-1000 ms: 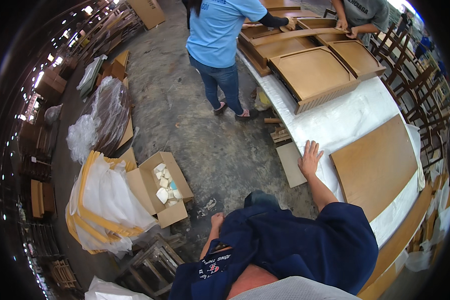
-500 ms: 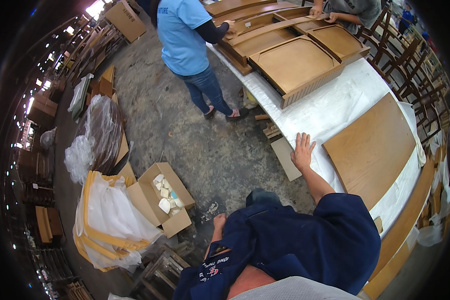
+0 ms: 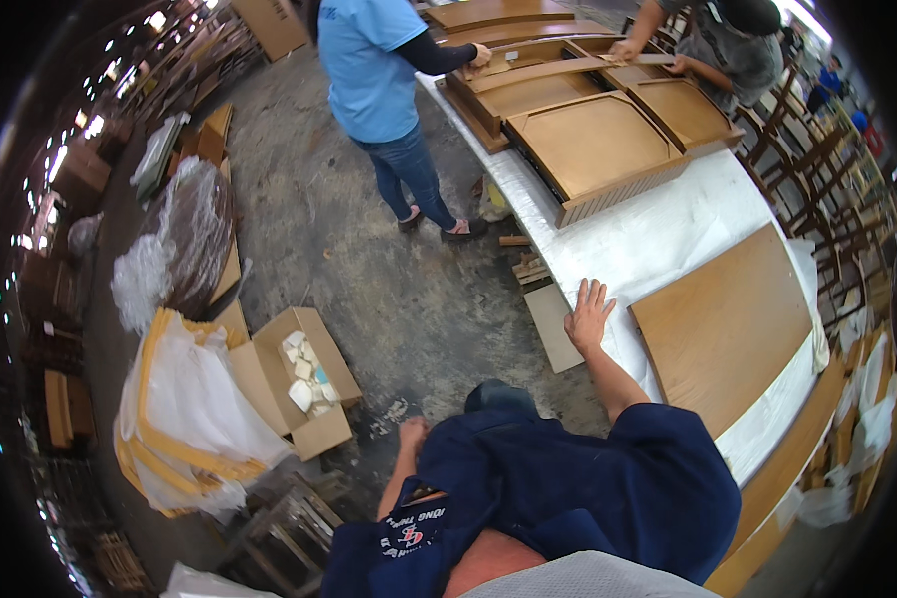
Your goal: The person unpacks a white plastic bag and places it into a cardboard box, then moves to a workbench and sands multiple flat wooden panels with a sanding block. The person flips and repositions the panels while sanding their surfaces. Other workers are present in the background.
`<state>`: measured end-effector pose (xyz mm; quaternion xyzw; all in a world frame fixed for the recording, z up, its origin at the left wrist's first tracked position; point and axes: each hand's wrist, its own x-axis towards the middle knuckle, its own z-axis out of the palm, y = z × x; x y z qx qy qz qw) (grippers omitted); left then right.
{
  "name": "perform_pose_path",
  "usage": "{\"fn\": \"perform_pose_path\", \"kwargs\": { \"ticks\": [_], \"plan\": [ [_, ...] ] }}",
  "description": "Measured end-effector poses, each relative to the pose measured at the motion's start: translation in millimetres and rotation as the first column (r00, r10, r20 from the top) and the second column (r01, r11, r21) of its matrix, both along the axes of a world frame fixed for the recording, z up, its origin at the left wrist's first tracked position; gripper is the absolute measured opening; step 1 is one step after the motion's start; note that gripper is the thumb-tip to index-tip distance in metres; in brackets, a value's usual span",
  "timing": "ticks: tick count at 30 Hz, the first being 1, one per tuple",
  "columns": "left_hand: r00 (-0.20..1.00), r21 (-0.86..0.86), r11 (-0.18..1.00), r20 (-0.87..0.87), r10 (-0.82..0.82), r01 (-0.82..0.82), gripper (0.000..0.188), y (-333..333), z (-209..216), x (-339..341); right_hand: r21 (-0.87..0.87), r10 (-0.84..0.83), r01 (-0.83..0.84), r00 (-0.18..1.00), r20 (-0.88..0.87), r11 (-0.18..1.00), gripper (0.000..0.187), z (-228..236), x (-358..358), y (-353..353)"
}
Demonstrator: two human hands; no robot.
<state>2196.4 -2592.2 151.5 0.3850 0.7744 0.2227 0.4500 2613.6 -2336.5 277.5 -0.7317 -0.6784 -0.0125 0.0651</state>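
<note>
My right hand (image 3: 590, 317) rests with spread fingers on the edge of the table covered in white sheeting (image 3: 616, 261). It holds nothing. Just right of it lies a flat brown wooden panel (image 3: 725, 334), apart from my fingers. My left hand (image 3: 413, 433) hangs low beside my body, small in view, its fingers curled in with no object showing. Farther up the table stands a wooden furniture piece (image 3: 598, 145) with framed compartments and a ribbed front edge. Two co-workers have their hands on its far part.
At the left, an open cardboard box (image 3: 321, 339) holds several pale foam-like blocks. Beside it are white sheets with yellow edging (image 3: 194, 399) and a plastic-wrapped bundle (image 3: 184, 239). A co-worker in a blue shirt (image 3: 369, 70) stands left of the table. Wooden chairs (image 3: 807, 189) line the right.
My view has shifted a little, so most things sit slightly left of before. The right-hand co-worker leans further into view over the furniture. My right hand stays at the table edge.
</note>
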Motion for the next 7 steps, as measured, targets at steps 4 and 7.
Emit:
{"fn": "perform_pose_path", "kwargs": {
  "ticks": [4,7],
  "plan": [
    [0.899,0.089,0.918,0.258,0.355,-0.388,0.023,74.9,147.6,-20.0,0.01,0.021,-0.021,1.0,-0.005,1.0,0.088,-3.4,2.0,1.1],
    [0.928,0.663,0.697,-0.014,0.373,-0.271,0.018,103.8,352.4,-35.7,-0.013,0.033,-0.033,0.999,0.007,0.999,0.092,-8.7,1.1,2.2]
  ]
}}
